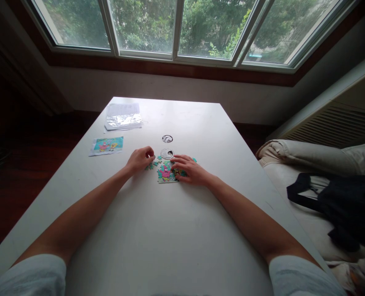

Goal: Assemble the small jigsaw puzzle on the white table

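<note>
A partly joined jigsaw puzzle (165, 174) with a pink cartoon figure lies on the white table. My right hand (191, 169) rests flat over its right part, fingers spread, hiding much of the picture there. To the puzzle's left, my left hand (141, 159) is closed in a pinch at a small jigsaw piece, mostly covered by the fingertips. Several loose jigsaw pieces (156, 163) are scattered between the hands, and a bit of green shows beyond my right hand. Just behind the puzzle lies a round whitish disc-like item (166, 153).
A second round item (167, 139) lies farther back. On the left are a printed cartoon picture sheet (108, 145) and a clear plastic packet with papers (123, 116). Right of the white table (170, 238), a dark bag-like cloth item (348, 205) lies on a pale couch (305, 160).
</note>
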{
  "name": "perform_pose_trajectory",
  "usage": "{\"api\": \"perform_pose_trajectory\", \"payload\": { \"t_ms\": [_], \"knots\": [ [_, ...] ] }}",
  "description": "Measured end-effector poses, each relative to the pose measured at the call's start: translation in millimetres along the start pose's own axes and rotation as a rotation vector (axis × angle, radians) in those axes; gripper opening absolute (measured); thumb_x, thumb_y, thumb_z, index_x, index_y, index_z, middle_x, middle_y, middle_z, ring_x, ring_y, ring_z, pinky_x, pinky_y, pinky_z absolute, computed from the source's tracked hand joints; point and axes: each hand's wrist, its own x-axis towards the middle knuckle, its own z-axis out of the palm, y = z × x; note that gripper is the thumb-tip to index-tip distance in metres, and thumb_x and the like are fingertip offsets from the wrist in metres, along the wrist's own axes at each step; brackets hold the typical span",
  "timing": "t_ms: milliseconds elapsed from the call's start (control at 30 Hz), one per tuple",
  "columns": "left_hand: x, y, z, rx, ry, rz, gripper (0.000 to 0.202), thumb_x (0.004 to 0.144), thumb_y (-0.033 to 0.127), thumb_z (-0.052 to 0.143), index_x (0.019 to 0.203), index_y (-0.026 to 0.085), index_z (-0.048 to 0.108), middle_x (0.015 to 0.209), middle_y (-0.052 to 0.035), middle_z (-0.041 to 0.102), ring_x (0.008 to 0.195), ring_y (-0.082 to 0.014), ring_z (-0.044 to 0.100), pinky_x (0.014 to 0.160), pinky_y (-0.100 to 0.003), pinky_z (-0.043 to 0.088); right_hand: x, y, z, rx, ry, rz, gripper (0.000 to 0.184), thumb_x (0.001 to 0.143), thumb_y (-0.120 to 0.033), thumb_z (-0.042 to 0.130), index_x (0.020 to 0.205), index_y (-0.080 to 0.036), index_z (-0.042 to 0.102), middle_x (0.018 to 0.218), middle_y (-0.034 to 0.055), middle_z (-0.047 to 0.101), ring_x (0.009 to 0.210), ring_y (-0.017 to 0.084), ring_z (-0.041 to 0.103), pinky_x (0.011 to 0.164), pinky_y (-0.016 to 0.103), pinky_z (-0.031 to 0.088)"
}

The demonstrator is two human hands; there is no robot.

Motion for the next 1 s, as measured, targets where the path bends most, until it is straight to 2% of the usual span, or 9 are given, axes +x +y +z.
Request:
{"api": "perform_pose_trajectory", "payload": {
  "t_ms": [200, 400, 800, 1000],
  "knots": [
    [-7, 19, 8.1, -0.131, -0.076, 0.002, 0.025, 0.084, 0.037, 0.063, 0.106, 0.028, 0.074, 0.087, 0.0016, 0.076, 0.074, -0.0164, 0.065, 0.071, -0.028, 0.049, -1, 2, 2, 0.008, 0.019, -0.01, 0.035, 0.085, -0.036, 0.071, 0.119, -0.028, 0.065, 0.139, 0.009, 0.059, 0.136, 0.03, 0.047, 0.115, 0.052, 0.035],
    [-15, 29, 16.0, -0.104, -0.088, -0.006, 0.021, 0.083, 0.035, 0.063, 0.096, 0.027, 0.078, 0.088, 0.0007, 0.077, 0.077, -0.0186, 0.067, 0.071, -0.029, 0.049, -2, 1, 1, 0.004, 0.02, -0.01, 0.035, 0.086, -0.04, 0.07, 0.118, -0.028, 0.065, 0.137, 0.0098, 0.059, 0.134, 0.03, 0.047, 0.114, 0.051, 0.035],
    [-17, 37, 8.7, 0.034, -0.116, 0.058, 0.023, 0.085, 0.035, 0.061, 0.097, 0.028, 0.079, 0.088, 0.0018, 0.077, 0.077, -0.0168, 0.066, 0.077, -0.028, 0.048, -3, 5, 3, -0.001, 0.02, 0.001, 0.035, 0.087, -0.042, 0.07, 0.118, -0.028, 0.064, 0.137, 0.0091, 0.058, 0.135, 0.03, 0.046, 0.11, 0.052, 0.038],
    [-16, 31, 11.2, 0.048, -0.12, 0.07, 0.024, 0.086, 0.035, 0.06, 0.099, 0.028, 0.079, 0.088, 0.0008, 0.076, 0.081, -0.0178, 0.065, 0.078, -0.029, 0.048, -4, 6, 5, 0.008, 0.018, 0.0, 0.035, 0.087, -0.042, 0.07, 0.118, -0.028, 0.064, 0.138, 0.0092, 0.058, 0.136, 0.03, 0.045, 0.111, 0.052, 0.038]
  ]
}}
